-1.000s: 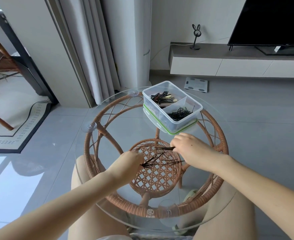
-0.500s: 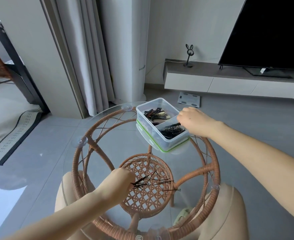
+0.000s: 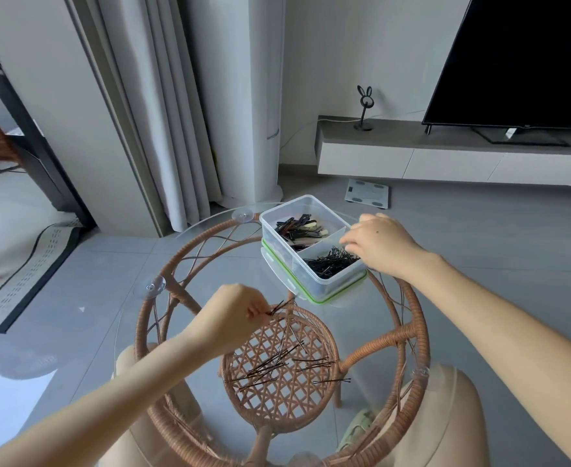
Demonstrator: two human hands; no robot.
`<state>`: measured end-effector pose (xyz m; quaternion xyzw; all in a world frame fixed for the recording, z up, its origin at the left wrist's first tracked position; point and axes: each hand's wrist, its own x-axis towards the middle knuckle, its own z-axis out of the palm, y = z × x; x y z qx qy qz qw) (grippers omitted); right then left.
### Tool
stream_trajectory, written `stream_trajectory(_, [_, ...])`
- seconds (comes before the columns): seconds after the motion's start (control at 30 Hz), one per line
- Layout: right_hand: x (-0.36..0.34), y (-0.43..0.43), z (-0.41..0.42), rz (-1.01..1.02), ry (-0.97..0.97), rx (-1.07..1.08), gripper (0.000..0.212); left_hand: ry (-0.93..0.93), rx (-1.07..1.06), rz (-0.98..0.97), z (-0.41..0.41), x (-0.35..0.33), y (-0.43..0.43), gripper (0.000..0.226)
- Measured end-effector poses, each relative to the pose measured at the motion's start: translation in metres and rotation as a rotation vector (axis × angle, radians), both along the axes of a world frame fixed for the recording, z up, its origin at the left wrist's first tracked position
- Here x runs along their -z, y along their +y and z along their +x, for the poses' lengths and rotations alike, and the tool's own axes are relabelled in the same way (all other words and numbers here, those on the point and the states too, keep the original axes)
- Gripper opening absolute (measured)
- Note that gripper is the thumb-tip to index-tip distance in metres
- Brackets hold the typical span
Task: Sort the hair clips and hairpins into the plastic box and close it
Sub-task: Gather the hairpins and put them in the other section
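A clear plastic box (image 3: 314,281) stands open on its green-rimmed lid (image 3: 324,299) at the far side of the round glass table (image 3: 210,264). Its far compartment holds hair clips (image 3: 299,229), its near one a heap of black hairpins (image 3: 331,262). My right hand (image 3: 376,242) hovers over the hairpin compartment with its fingers pointing down, and whether it holds anything is hidden. My left hand (image 3: 235,310) pinches a small bunch of hairpins (image 3: 279,306) lifted off the glass. Several loose hairpins (image 3: 277,365) lie scattered on the glass near me.
The glass top rests on a rattan frame (image 3: 408,332) with a woven lower shelf (image 3: 277,396). My knees show under the table. On the floor beyond lie a bathroom scale (image 3: 366,193) and a low TV cabinet (image 3: 445,156); curtains (image 3: 156,112) hang at the left.
My right hand went from the loose hairpins to the box and now hovers over the hairpin compartment. My left hand lifted a bunch of hairpins off the glass.
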<state>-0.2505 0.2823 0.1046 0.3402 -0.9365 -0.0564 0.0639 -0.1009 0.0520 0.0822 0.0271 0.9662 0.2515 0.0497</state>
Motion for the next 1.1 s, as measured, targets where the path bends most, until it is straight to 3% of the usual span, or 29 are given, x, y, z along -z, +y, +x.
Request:
stream_trajectory(0.2, [0.005, 0.034, 0.042, -0.233, 0.031, 0.034, 0.02, 0.104, 0.062, -0.032, -0.067, -0.032, 0.041, 0.013])
stream_trajectory(0.37, [0.017, 0.048, 0.065, -0.245, -0.004, 0.056, 0.017, 0.082, 0.106, -0.213, -0.131, -0.026, 0.085, 0.015])
stream_trajectory(0.5, [0.031, 0.05, 0.077, -0.23, -0.098, 0.018, 0.019, -0.009, 0.126, -0.351, -0.15, -0.008, 0.098, 0.028])
stream_trajectory(0.57, [0.035, 0.048, 0.08, -0.211, -0.139, 0.0, 0.021, -0.029, 0.149, -0.393, -0.153, -0.004, 0.099, 0.024])
stream_trajectory(0.67, [0.039, 0.043, 0.085, -0.179, -0.175, 0.01, 0.022, -0.011, 0.179, -0.389, -0.146, -0.01, 0.094, 0.027])
stream_trajectory(0.77, [0.043, 0.033, 0.094, -0.219, -0.251, 0.01, 0.03, 0.047, 0.122, -0.266, -0.125, -0.026, 0.08, 0.035])
stream_trajectory(0.87, [0.055, 0.019, 0.108, -0.153, -0.389, -0.008, 0.061, 0.13, 0.061, -0.174, -0.085, -0.03, 0.06, 0.037])
stream_trajectory(0.97, [0.07, 0.006, 0.122, -0.015, -0.393, -0.032, 0.082, 0.033, 0.085, -0.168, -0.029, -0.009, 0.033, 0.035])
stream_trajectory(1.1, [0.078, -0.007, 0.128, -0.185, -0.532, 0.004, 0.064, -0.148, 0.106, -0.257, 0.026, 0.038, 0.009, 0.048])
